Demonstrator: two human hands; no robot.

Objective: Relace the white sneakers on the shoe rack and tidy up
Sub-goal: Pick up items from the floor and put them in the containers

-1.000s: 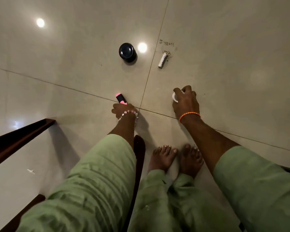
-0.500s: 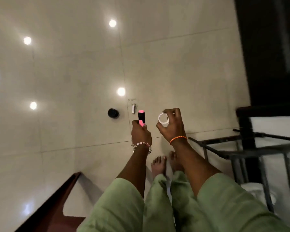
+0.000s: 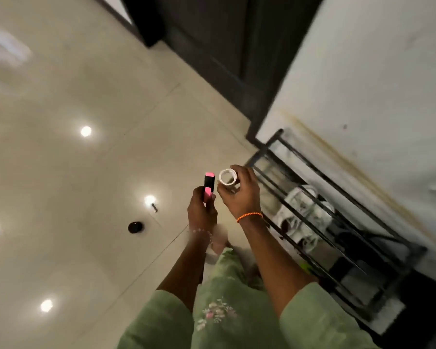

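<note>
We are judging this as the tidy-up stage, partly done. Our left hand (image 3: 202, 210) is gripping a pink and black marker (image 3: 209, 185), fingers curled round its lower half, tip end pointing to 12 o'clock. Our right hand (image 3: 239, 195) is pinching a white tape roll (image 3: 227, 176) at its rim, the hole facing up at us. The two hands are sitting just beside each other, the marker and roll nearly touching.

The sneakers (image 3: 302, 215) are lying on the rack (image 3: 342, 238) at 3 o'clock from the hands, behind its bars. We are too blurred there to tell whether the laces are in, so we cannot say the relacing is finished.

Still left on the floor (image 3: 86, 197): a black lid (image 3: 135, 227) at 9 o'clock from the left hand, and a small dark stick (image 3: 154, 207) just beyond it at about 1 o'clock from the lid. Both are probably waiting to be picked up.

Count: one marker, one roll, one lid, one stick, one rack; the sneakers are looking like a pair, but we are not sure.
</note>
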